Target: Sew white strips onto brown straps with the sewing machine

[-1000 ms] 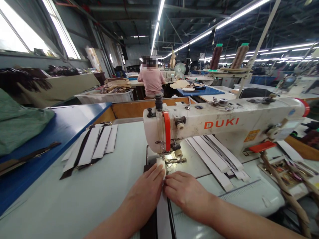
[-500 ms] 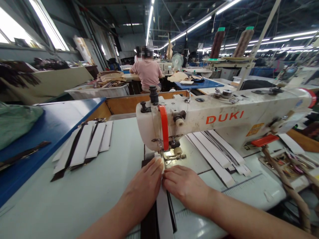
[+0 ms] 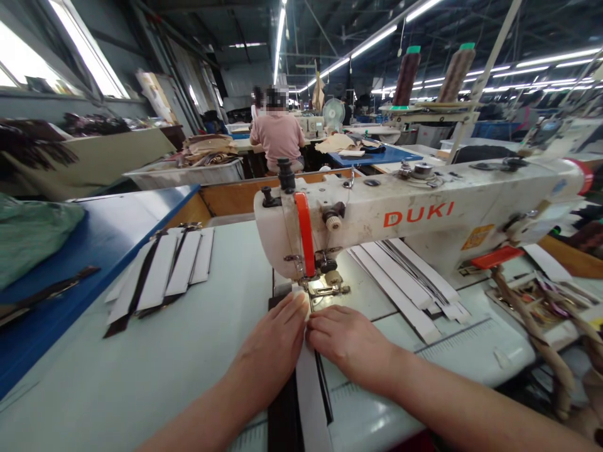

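Note:
A long white strip with dark edging (image 3: pixel 311 392) runs from the front edge of the table up to the needle area of the sewing machine (image 3: pixel 362 223). My left hand (image 3: pixel 273 339) presses on it just in front of the needle, fingers held together, with pale cloth or a finger cover at the fingertips. Close beside, my right hand (image 3: pixel 348 342) has its fingers curled in and pinches the strip's right edge. Under my left wrist lies a dark brown band (image 3: pixel 284 408). My fingers hide the part of the strip nearest the needle.
White strips with dark backing lie fanned at left (image 3: pixel 157 270); more strips (image 3: pixel 396 282) rest beneath the machine arm. A tray of small items (image 3: pixel 546 307) sits at right. The blue table (image 3: pixel 117 216) borders the left side. Ahead, a person in pink (image 3: pixel 277 138) sits facing away.
The view has shifted slightly, so the machine appears a little higher and further left. Both hands keep the same hold on the strip beside the needle.

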### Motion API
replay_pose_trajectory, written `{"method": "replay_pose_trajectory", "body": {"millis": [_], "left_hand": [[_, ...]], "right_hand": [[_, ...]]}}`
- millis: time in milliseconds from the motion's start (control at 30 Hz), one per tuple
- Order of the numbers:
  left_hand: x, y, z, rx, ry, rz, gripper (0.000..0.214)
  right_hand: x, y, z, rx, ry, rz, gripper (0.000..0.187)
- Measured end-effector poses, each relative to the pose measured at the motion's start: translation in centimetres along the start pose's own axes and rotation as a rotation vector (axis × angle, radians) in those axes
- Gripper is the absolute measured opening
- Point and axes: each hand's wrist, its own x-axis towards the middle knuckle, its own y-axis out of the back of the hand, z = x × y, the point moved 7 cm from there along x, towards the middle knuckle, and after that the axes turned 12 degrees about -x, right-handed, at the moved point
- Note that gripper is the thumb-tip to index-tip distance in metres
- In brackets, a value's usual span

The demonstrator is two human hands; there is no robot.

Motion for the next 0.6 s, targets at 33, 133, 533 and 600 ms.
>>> {"method": "replay_pose_trajectory", "body": {"millis": [33, 133, 533, 600], "left_hand": [[-0.1, -0.1, 0.0, 0.003, -0.001, 0.007, 0.037], [-0.7, -0.3, 0.4, 0.009, 0.019, 0.030, 0.038], [-6.3, 4.1, 7.8, -0.095, -0.098, 0.029, 0.028], [-6.5, 3.8, 8.2, -0.131, -0.117, 0.055, 0.025]], "right_hand": [[0.0, 0.0, 0.1, 0.004, -0.005, -0.015, 0.008], [-0.4, 0.4, 0.1, 0.016, -0.021, -0.036, 0.006], [-7.1, 3.9, -3.5, 0.330, -0.165, 0.100, 0.021], [-7.2, 4.3, -3.7, 0.338, -0.143, 0.130, 0.021]]}}
